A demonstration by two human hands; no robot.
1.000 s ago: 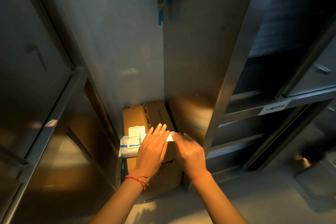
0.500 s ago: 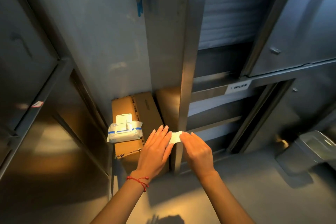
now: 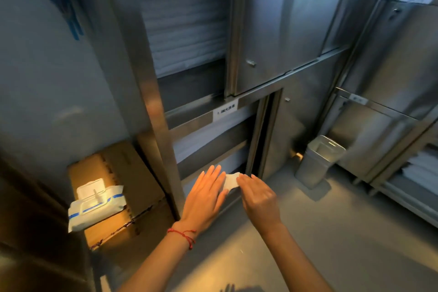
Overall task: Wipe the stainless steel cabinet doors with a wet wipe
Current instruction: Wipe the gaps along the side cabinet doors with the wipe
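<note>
The upper and right parts of the frame are filled by the stainless steel cabinet doors (image 3: 284,31), with one closed door at upper centre and an open bay of stacked white sheets (image 3: 184,26) to its left. A cardboard box (image 3: 123,187) is seen at lower left, with a wet-wipe pack (image 3: 94,206) resting on its top, and a small metal bin (image 3: 317,161) stands on the floor at right of centre. Just below the frame's centre the left hand (image 3: 203,199) is held with straight fingers laid against the wet wipe (image 3: 231,180), while the right hand (image 3: 258,197) is curled, its fingertips pinching the wipe's other edge. The wipe is thus held between both hands, in front of the lower cabinet opening and apart from any door face. It appears the wipe is being unfolded or folded into a pad. A flat, even pad would best be formed first, then pressed fully against the steel and drawn in long overlapping strokes, so that streaks are avoided.
</note>
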